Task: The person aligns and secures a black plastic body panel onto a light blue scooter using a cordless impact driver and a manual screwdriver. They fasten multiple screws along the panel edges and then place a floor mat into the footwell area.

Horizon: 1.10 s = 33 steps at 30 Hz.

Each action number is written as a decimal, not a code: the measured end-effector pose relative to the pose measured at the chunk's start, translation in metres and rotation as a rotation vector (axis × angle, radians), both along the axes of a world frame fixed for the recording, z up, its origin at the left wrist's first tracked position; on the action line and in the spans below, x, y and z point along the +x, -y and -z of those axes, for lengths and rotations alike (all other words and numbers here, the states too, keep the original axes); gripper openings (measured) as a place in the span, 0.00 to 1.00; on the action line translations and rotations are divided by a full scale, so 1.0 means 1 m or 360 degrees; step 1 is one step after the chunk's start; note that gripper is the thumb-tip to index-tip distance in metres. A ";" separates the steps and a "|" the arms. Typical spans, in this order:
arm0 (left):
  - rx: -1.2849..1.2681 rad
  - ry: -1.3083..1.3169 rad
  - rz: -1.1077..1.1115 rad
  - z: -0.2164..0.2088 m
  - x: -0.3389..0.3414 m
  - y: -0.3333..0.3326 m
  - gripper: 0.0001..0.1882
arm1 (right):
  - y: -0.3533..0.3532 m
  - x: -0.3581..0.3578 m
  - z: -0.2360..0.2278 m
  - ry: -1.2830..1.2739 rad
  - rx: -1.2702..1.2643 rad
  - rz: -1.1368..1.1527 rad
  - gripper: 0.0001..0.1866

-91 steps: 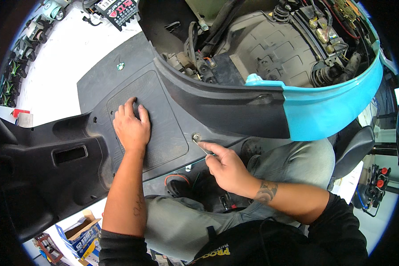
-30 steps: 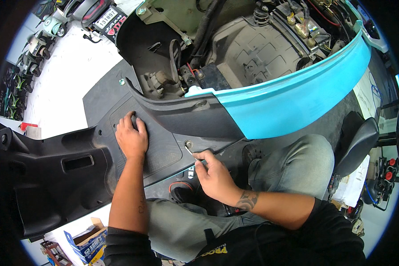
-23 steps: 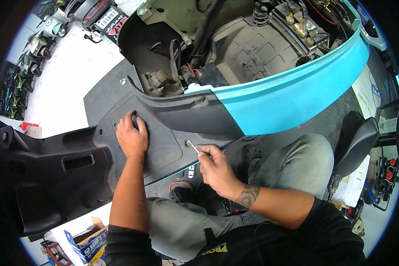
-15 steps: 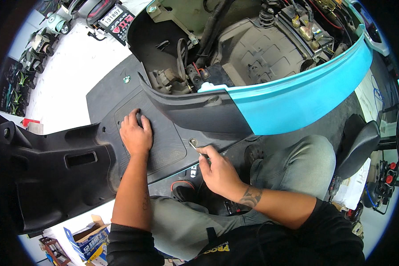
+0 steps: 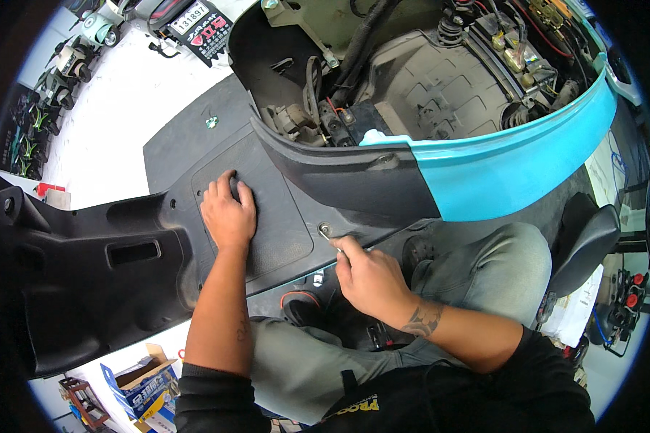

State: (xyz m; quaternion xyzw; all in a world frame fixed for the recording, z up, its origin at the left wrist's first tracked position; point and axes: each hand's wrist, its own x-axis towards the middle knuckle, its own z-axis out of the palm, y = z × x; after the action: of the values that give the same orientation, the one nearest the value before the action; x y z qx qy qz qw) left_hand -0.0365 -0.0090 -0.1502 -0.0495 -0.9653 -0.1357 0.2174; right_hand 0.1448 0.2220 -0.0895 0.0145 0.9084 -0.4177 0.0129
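My left hand (image 5: 230, 215) rests palm down on the textured footboard panel (image 5: 285, 209), fingers spread. A dark patch shows between its thumb and forefinger; what it is I cannot make out. My right hand (image 5: 372, 278) is closed on a slim metal hand tool (image 5: 331, 238), its handle mostly hidden in the fingers. The tool's tip meets a round recessed fastener (image 5: 324, 229) near the footboard's edge. Beside it rises the scooter's black and turquoise body cover (image 5: 520, 173).
Inside the open body are wiring and a battery-like unit (image 5: 516, 54). A black leg-shield piece (image 5: 108, 281) extends left. A small shiny part (image 5: 211, 122) lies on the footboard's far end. A blue and white box (image 5: 141, 386) stands at lower left, a black seat-shaped part (image 5: 588, 238) at right.
The whole scene has shifted slightly in view, mostly rightward. The tool stays at the fastener, its angle a little changed with my right hand. My left hand stays on the panel.
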 end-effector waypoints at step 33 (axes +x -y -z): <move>-0.0001 0.0008 0.0011 0.000 0.000 0.002 0.18 | -0.008 -0.005 0.003 -0.0060 0.0273 -0.0210 0.15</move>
State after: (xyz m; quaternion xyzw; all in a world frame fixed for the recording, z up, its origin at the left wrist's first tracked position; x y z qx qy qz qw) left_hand -0.0365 -0.0107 -0.1503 -0.0526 -0.9658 -0.1361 0.2144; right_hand 0.1394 0.2303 -0.0927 -0.0522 0.9398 -0.3369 0.0219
